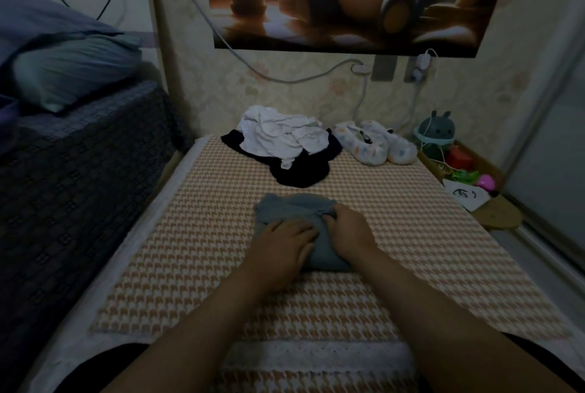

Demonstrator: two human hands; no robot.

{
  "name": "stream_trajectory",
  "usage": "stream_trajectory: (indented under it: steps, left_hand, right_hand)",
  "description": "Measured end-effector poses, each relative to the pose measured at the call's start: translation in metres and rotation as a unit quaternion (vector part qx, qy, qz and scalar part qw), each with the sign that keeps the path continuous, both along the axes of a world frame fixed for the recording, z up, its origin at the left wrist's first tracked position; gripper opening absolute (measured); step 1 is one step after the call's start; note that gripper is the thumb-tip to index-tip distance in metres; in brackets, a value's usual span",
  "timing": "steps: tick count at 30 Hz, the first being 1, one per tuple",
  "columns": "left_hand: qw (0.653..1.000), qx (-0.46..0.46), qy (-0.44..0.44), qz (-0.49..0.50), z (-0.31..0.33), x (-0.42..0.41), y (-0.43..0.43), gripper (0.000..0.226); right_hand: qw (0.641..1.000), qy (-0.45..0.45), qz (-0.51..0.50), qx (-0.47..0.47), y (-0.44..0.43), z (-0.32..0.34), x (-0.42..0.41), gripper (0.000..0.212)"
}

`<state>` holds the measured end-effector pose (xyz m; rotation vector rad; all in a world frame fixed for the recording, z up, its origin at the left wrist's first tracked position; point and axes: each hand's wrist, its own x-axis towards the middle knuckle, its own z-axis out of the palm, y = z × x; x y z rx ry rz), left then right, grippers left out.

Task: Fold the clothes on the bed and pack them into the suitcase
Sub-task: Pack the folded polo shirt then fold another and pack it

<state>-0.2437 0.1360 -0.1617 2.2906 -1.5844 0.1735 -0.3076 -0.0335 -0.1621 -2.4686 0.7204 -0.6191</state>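
A small grey-blue garment (286, 205), partly folded, lies in the middle of the houndstooth bed cover (196, 243). My left hand (285, 242) rests flat on its near left part with straight fingers. My right hand (348, 228) grips a fold of the same garment at its right edge, fingers curled into the cloth. Farther back lies a crumpled white garment (281, 136) on top of a black garment (300, 171). No suitcase is in view.
A pair of pale patterned slippers (376, 142) sits at the back right of the bed. A box with a plush toy (437, 129) and small items stands to the right. A dark covered surface with a pillow (69, 66) rises on the left. Cables hang on the wall.
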Motion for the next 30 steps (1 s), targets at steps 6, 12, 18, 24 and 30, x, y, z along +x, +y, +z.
stream_trajectory:
  steps: [6, 12, 18, 24, 30]
  left_hand:
    - [0.99, 0.077, 0.11, 0.043, -0.023, 0.024, -0.007, 0.05]
    - [0.988, 0.039, 0.146, 0.041, -0.026, 0.043, -0.008, 0.061]
    - [0.997, -0.057, 0.039, 0.031, -0.014, 0.039, 0.006, 0.071]
    - [0.98, 0.055, 0.18, 0.072, -0.015, 0.036, 0.02, 0.093]
    - [0.971, 0.016, 0.225, 0.083, 0.032, 0.033, 0.025, 0.039]
  right_hand:
    - [0.976, -0.022, 0.078, -0.203, -0.003, -0.002, 0.009, 0.034]
    - [0.931, 0.257, 0.253, -0.055, 0.017, 0.016, -0.015, 0.077]
    - [0.908, 0.338, 0.192, -0.159, 0.026, 0.018, -0.023, 0.104]
    - [0.889, 0.402, 0.156, -0.155, 0.027, 0.03, -0.004, 0.085]
    - [0.926, 0.335, 0.17, -0.008, 0.008, 0.073, -0.038, 0.037]
